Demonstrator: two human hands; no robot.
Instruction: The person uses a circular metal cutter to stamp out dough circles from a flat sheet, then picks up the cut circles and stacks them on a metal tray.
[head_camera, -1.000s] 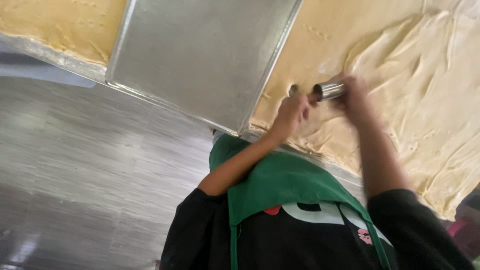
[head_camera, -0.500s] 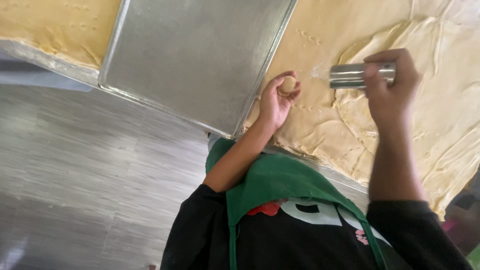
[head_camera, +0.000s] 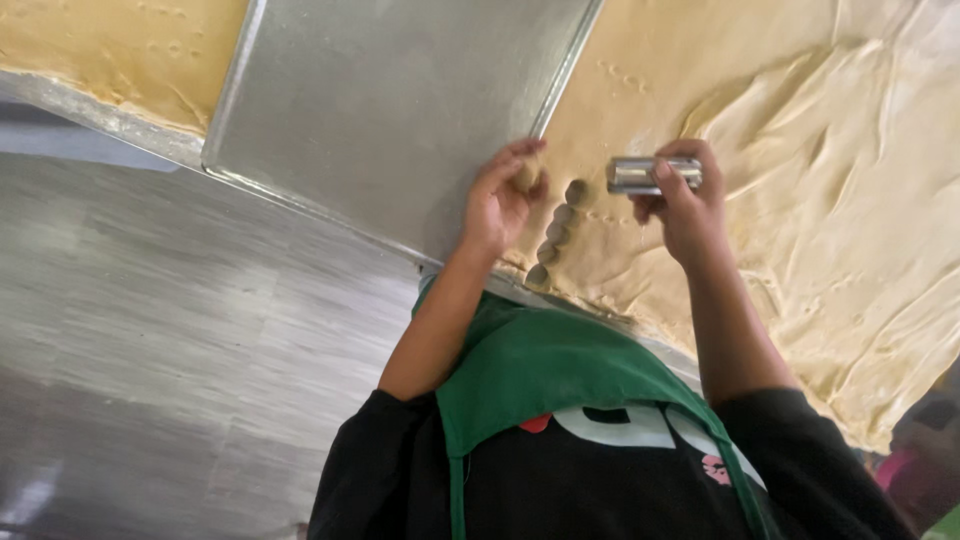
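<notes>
Two bare hands are busy with dough at a steel counter (head_camera: 150, 300). A big flat metal tray (head_camera: 380, 90) lies to the left of the fingers, with nothing on the part I can see.

The left hand (head_camera: 497, 205) is at the tray's edge. Its fingers are curled close around a small round bit of dough (head_camera: 527, 177), pinching it. Just right of those fingers is a short row of little round cut marks (head_camera: 557, 228) in the dough.

The right hand (head_camera: 690, 215) holds a small shiny metal cutter (head_camera: 652, 174), shaped like a tube. Its fingers are wrapped tight around it, and it is lifted off the dough. The big yellow dough sheet (head_camera: 800, 230) spreads under and to the right of both hands, all wrinkly.

It looks to me like the cutting-out step: one round is out and in the left fingers. Setting it on the tray would take only a small move to the left. Another cut would need the tube pressed straight down on smooth dough beside the row.

The fingers hide most of the round. I can't see the cutter's open end. The sheet and tray run off the picture, and a green apron (head_camera: 560, 370) covers the near counter edge.
</notes>
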